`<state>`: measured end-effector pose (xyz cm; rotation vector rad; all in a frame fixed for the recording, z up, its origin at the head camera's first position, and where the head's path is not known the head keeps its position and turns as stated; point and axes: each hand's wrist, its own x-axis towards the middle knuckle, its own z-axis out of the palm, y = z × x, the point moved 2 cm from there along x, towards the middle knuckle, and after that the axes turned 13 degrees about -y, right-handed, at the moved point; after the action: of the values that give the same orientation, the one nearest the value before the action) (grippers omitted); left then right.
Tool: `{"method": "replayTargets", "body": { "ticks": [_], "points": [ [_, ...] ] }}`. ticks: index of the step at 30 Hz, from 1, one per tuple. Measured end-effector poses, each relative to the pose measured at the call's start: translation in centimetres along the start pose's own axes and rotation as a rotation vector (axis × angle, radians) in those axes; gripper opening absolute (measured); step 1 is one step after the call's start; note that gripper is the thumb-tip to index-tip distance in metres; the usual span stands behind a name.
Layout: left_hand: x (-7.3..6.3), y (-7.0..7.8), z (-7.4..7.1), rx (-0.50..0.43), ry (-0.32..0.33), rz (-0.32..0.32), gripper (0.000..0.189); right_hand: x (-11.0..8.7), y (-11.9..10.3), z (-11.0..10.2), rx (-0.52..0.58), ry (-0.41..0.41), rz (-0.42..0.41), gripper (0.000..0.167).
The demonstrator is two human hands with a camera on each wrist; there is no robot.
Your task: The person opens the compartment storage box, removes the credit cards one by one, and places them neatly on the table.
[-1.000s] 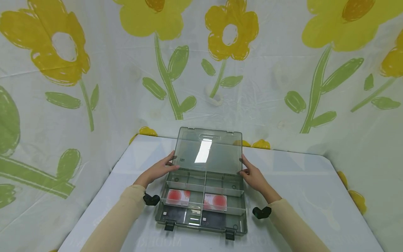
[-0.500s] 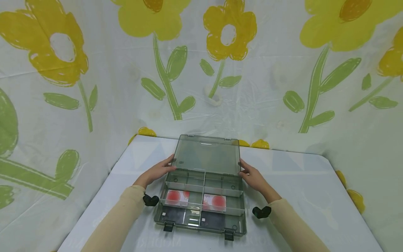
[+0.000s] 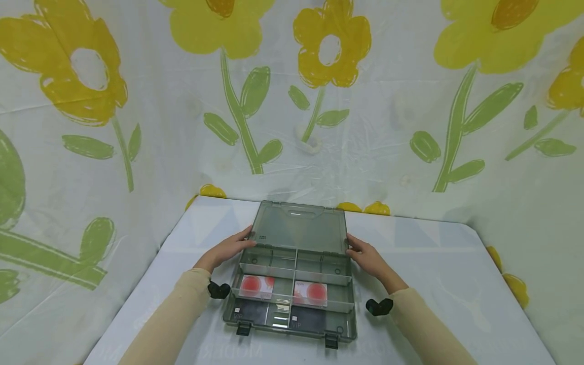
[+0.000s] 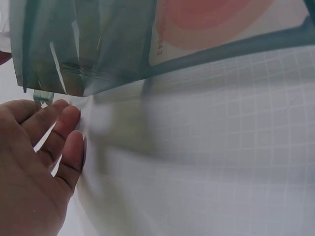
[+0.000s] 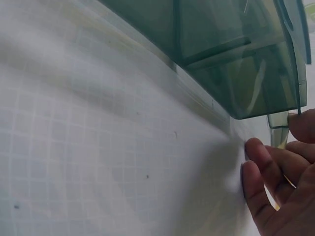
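A translucent grey-green plastic compartment box [image 3: 292, 332] lies on the table with its lid [image 3: 301, 228] tipped back. My left hand [image 3: 228, 248] holds the lid's left edge near the hinge, thumb on the near side. At the opposite edge, my right hand [image 3: 368, 256] grips the lid likewise. Curved left fingers [image 4: 66, 125] show below the box's back corner in the left wrist view. The right wrist view has the right fingers [image 5: 261, 162] under the other corner. A red-and-white card [image 3: 256, 287] and another red-and-white card [image 3: 311, 293] occupy the middle row.
The front row holds a dark VIP card [image 3: 250, 310] and another dark VIP card [image 3: 308, 318]. Two black latches hang from the front edge, one a left latch [image 3: 243, 329]. A flower-print curtain [image 3: 365, 152] stands right behind the white table [image 3: 433, 284].
The lid has tilted farther back and down, away from the person. Both hands stay at its sides, almost in the same place. The box and cards have barely shifted.
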<state>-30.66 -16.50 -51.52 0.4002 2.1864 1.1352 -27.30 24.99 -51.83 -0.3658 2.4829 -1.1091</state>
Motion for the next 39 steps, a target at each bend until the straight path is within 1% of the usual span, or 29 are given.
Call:
{"method": "replayTargets", "body": {
  "ticks": [6,9,23,30,34,39],
  "points": [
    [0.1,-0.1,-0.1,-0.004,0.004,-0.006,0.075,0.1,0.1,-0.1,0.011,-0.010,0.005,0.060],
    [0.1,-0.2,-0.1,-0.005,0.005,0.006,0.076,0.0,0.2,-0.1,0.013,-0.003,0.009,0.059],
    [-0.7,-0.2,0.1,-0.037,0.021,0.014,0.075,-0.7,0.2,-0.1,0.019,0.015,-0.004,0.052],
    [-1.0,0.0,0.3,-0.015,0.026,0.027,0.079,-1.2,-0.2,0.0,0.013,0.024,0.013,0.049],
    [-1.5,0.1,0.5,-0.003,0.036,0.026,0.079,-1.7,-0.5,0.0,-0.012,0.027,-0.004,0.048],
    [-2.1,0.1,0.7,0.010,0.045,0.022,0.075,-2.4,-0.7,0.0,-0.040,0.029,-0.056,0.046]
  ]
}}
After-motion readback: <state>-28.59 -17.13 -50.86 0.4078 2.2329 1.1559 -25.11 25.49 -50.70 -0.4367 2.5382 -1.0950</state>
